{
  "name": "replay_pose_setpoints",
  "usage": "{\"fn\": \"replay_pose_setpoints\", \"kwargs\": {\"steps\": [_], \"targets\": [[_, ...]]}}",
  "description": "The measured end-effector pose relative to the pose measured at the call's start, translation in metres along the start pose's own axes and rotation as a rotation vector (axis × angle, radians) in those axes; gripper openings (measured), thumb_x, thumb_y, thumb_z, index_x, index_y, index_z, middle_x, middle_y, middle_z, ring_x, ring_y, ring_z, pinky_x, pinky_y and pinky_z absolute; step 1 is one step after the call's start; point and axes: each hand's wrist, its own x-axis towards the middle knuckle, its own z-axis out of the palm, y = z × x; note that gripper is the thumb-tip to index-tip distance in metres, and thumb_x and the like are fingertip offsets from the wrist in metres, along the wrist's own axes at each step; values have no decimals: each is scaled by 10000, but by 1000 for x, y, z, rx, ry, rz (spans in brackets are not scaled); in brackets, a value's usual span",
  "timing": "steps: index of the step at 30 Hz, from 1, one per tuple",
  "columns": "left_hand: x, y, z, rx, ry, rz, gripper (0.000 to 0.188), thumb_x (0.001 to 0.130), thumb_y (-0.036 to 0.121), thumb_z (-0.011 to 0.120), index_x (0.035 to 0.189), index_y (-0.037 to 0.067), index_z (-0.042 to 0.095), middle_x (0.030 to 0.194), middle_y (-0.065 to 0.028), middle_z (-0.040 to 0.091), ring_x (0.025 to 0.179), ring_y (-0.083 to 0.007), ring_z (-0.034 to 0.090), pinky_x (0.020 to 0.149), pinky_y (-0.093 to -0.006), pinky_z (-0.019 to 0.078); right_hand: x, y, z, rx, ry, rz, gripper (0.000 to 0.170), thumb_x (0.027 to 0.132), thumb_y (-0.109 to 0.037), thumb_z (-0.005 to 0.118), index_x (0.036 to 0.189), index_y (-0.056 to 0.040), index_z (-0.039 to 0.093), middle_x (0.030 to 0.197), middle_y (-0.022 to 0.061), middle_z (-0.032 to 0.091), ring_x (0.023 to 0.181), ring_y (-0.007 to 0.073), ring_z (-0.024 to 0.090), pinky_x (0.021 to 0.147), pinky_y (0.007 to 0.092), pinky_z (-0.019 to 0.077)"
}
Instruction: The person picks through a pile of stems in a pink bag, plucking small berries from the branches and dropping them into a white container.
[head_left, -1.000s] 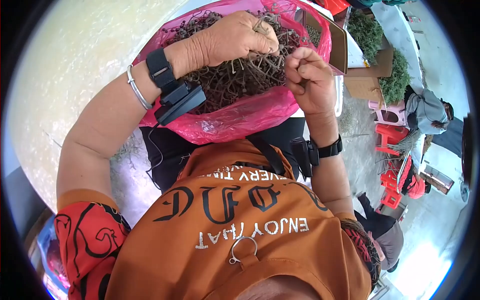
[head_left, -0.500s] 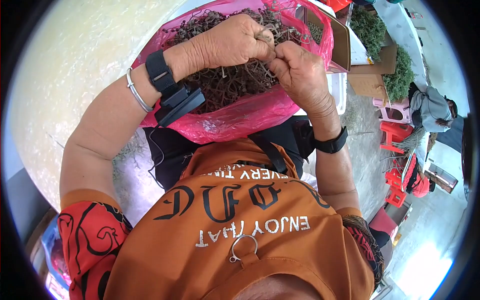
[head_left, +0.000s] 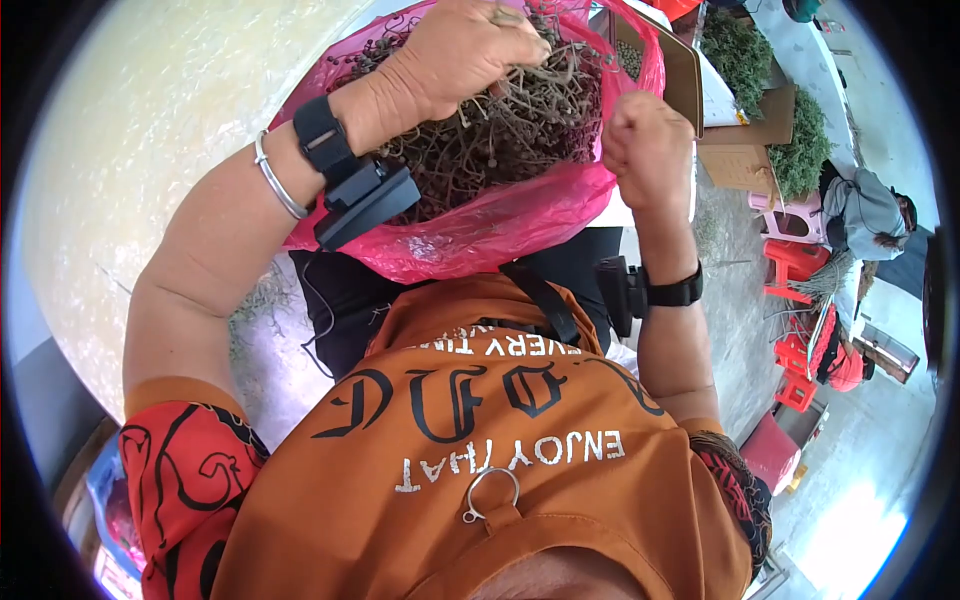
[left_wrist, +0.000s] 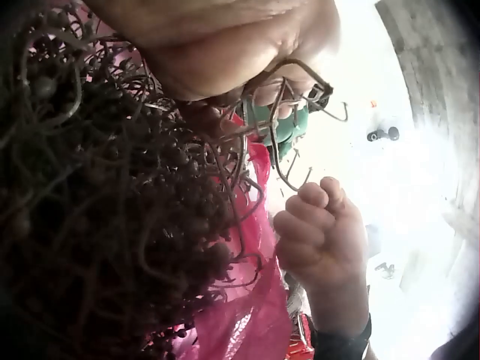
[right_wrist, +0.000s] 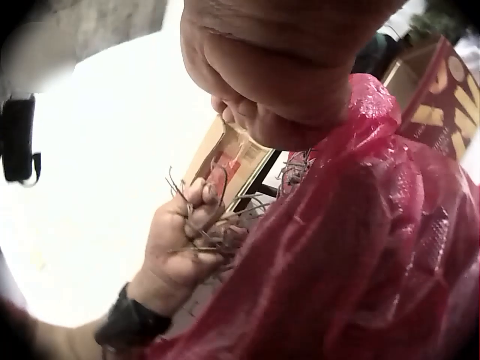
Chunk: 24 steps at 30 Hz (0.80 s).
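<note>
Jutting from between curled fingers, a few thin, dry stems (right_wrist: 217, 241) are now left to a person's left hand (head_left: 460, 60) alone. Half a second ago both hands met over them; now the right hand (head_left: 650, 150) has pulled away toward the person's right, while the left has risen a little toward the far side. The parting suggests that one short two-handed move on the stems is over, with the bunch itself kept in the left hand's pinch.

The held stems poke out past the left thumb and fingers, well apart from the right hand except for one long, curved stem; in the left wrist view its tip appears close to the right knuckles, though contact cannot be judged. The right hand is balled up, fingers folded in; nothing shows in it, and whether it hides a small piece cannot be told.

Just below the left hand lies a tangled heap of similar stems (head_left: 500, 140), dotted with small round heads, inside a pink plastic bag (head_left: 450, 245). The right hand is beside the bag's right edge. Beyond stand a cardboard box (head_left: 675, 85) and bushy green plants (head_left: 800, 150).
</note>
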Motion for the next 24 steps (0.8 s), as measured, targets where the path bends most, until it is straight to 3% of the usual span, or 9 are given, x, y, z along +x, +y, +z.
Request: {"fn": "replay_pose_setpoints", "kwargs": {"steps": [3, 8, 10, 14, 16, 19, 20, 23, 24], "targets": [[4, -2, -3, -285, -26, -114, 115, 837, 128, 590, 861, 22, 628, 690, -4, 561, 580, -85, 520, 556, -250, 462, 1, 6, -19, 1344, -303, 333, 101, 830, -93, 464, 773, -51, 536, 615, -4, 407, 487, 82, 336, 396, 197, 270], [4, 12, -9, -516, -183, -78, 129, 857, 135, 562, 795, 23, 579, 612, -11, 492, 510, -94, 460, 494, -260, 426, -5, 2, -20, 1349, -85, 486, 88, 837, -99, 452, 795, -42, 504, 631, -1, 394, 499, 84, 297, 401, 179, 231], [-1, 29, -5, -628, -222, -68, 178, 874, 112, 534, 720, 24, 544, 560, -23, 423, 437, -106, 365, 411, -245, 347, -9, 3, -17, 1287, -112, 403, 100, 839, -119, 465, 807, -40, 517, 626, 9, 390, 496, 82, 298, 403, 182, 235], [3, 23, -7, -745, -324, -10, 103, 867, 101, 549, 840, 6, 580, 579, -19, 440, 430, -93, 351, 394, -231, 335, -12, 13, -16, 1186, -207, 269, 83, 806, -97, 513, 848, -34, 548, 634, 11, 453, 486, 94, 365, 410, 195, 284], [5, 21, -12, -708, -357, -24, 119, 863, 123, 554, 816, 16, 574, 581, -10, 450, 455, -87, 389, 432, -245, 374, -13, 15, -15, 1149, -246, 228, 94, 790, -81, 534, 866, -31, 560, 639, 9, 486, 482, 100, 398, 412, 201, 308], [4, 18, -15, -631, -413, -53, 158, 855, 168, 565, 767, 36, 563, 587, 10, 470, 506, -74, 463, 510, -272, 450, -23, 4, 8, 155, -8, -202, 110, 756, -87, 606, 846, -43, 559, 592, 12, 467, 492, 128, 453, 416, 243, 361], [3, 17, -14, -615, -398, -64, 166, 853, 175, 566, 758, 40, 555, 580, 11, 458, 499, -72, 449, 501, -273, 443, -23, 0, 12, 155, -6, -200, 110, 756, -87, 606, 846, -43, 559, 592, 12, 467, 492, 128, 453, 416, 243, 361], [3, 15, -10, -581, -375, -86, 185, 851, 191, 569, 738, 47, 539, 567, 15, 432, 486, -67, 421, 484, -274, 427, -22, -14, 19, -341, 103, -474, 128, 741, -105, 648, 788, -42, 548, 565, 60, 516, 511, 200, 534, 463, 292, 430], [2, 16, -9, -624, -390, -98, 173, 847, 182, 569, 738, 50, 541, 566, 16, 429, 486, -70, 417, 479, -273, 417, -20, -14, 19, -341, 107, -473, 128, 741, -105, 648, 788, -42, 548, 565, 60, 516, 511, 200, 534, 463, 292, 430]]}}
